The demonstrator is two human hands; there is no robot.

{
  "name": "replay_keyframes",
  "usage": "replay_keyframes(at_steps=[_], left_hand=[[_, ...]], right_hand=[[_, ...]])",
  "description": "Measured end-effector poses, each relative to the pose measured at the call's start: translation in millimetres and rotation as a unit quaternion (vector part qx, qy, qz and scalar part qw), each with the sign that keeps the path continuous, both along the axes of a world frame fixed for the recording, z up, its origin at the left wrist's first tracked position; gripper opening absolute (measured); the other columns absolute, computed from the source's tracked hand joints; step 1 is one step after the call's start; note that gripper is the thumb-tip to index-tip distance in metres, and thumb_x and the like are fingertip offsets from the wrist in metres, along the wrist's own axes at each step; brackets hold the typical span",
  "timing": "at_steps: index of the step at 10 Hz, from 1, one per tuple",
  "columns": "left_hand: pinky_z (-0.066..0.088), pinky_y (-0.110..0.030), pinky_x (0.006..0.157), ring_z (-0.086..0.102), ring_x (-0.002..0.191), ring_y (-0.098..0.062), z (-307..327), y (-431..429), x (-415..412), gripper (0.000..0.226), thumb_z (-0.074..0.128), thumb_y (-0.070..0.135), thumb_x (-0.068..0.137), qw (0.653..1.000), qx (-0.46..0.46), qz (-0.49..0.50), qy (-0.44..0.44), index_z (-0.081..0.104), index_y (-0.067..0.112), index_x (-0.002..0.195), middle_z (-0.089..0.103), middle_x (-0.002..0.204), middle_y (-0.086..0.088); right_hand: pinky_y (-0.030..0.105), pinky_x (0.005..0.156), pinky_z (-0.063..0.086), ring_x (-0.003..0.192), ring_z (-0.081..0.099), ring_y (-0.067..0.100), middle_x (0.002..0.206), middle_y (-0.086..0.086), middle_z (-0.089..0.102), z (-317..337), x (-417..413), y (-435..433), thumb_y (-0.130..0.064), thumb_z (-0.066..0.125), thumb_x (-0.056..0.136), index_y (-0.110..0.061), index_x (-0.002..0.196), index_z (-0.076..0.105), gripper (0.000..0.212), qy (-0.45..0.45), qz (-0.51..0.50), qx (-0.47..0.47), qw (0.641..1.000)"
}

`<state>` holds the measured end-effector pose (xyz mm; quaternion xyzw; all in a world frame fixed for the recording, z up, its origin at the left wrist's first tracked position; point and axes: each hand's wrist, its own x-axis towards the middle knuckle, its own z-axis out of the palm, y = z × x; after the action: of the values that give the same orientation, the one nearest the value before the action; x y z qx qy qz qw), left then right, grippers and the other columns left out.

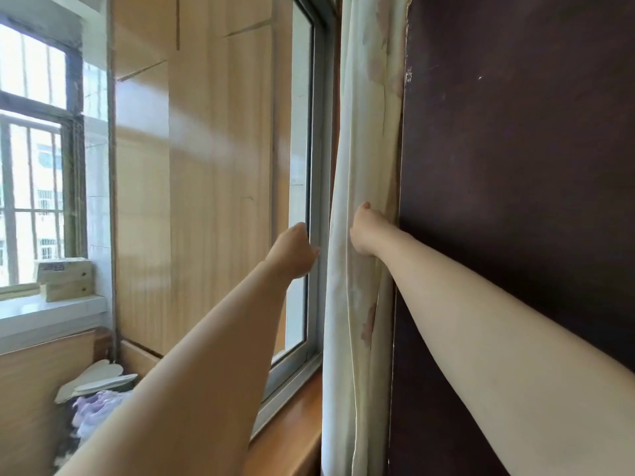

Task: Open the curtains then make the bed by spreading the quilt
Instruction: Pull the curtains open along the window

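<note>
A cream curtain (pixel 360 139) with faded brownish marks hangs bunched in a narrow column between the window frame and a dark brown wall. My right hand (pixel 365 231) is pressed into its folds at mid height, fingers buried in the cloth and gripping it. My left hand (pixel 295 250) is stretched out just left of the curtain, curled against the grey window frame (pixel 318 187); whether it holds a fold of cloth or only touches the frame I cannot tell. The bed and quilt are out of view.
A dark brown wall (pixel 515 166) fills the right side. A wooden sill (pixel 292 420) runs below the glass. Beyond the glass lie wood panelling, a barred outer window (pixel 34 166), stacked boxes (pixel 65 278) on a white ledge, and insoles over bags (pixel 96 389).
</note>
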<state>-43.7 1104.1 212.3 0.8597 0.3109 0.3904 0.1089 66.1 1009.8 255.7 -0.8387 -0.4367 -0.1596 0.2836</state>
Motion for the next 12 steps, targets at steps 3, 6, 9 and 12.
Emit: replay_keyframes(at_steps=[3,6,9,12], left_hand=[[0.046,-0.035,0.082,0.057,0.1,-0.029,12,-69,-24,0.039,0.059,0.019,0.091,0.999,0.002,0.027,-0.037,0.047,0.002,0.124,0.062,0.106,-0.012],[0.04,-0.032,0.099,0.052,0.121,-0.03,-6,-154,-52,0.046,0.046,0.017,0.098,0.994,-0.002,0.087,-0.071,0.037,0.003,0.141,0.059,0.126,-0.015],[0.039,-0.026,0.091,0.056,0.115,-0.024,-24,-223,-86,0.046,0.048,0.019,0.096,0.983,-0.005,0.134,-0.128,0.041,0.01,0.141,0.066,0.116,-0.006],[0.047,-0.035,0.096,0.061,0.106,-0.025,-21,-266,-125,0.043,0.052,0.018,0.093,0.972,-0.002,0.152,-0.181,0.048,0.011,0.136,0.068,0.112,-0.008]], right_hand=[[0.043,0.099,0.044,0.123,0.049,0.037,0.143,0.021,0.04,-1,-3,-42,-0.003,0.039,0.096,0.001,0.149,0.009,0.062,-0.034,0.034,-0.047,0.998],[0.037,0.088,0.044,0.119,0.051,0.036,0.136,0.018,0.048,-24,-14,-96,-0.012,0.039,0.097,0.0,0.133,0.037,0.038,-0.038,0.107,-0.01,0.994],[0.031,0.078,0.036,0.113,0.053,0.035,0.127,0.017,0.052,-45,-46,-155,-0.021,0.04,0.1,-0.001,0.12,0.044,0.029,-0.048,0.193,0.042,0.979],[0.033,0.08,0.039,0.11,0.054,0.033,0.122,0.018,0.056,-46,-84,-193,-0.024,0.042,0.1,0.0,0.119,0.045,0.031,-0.047,0.256,0.061,0.964]])
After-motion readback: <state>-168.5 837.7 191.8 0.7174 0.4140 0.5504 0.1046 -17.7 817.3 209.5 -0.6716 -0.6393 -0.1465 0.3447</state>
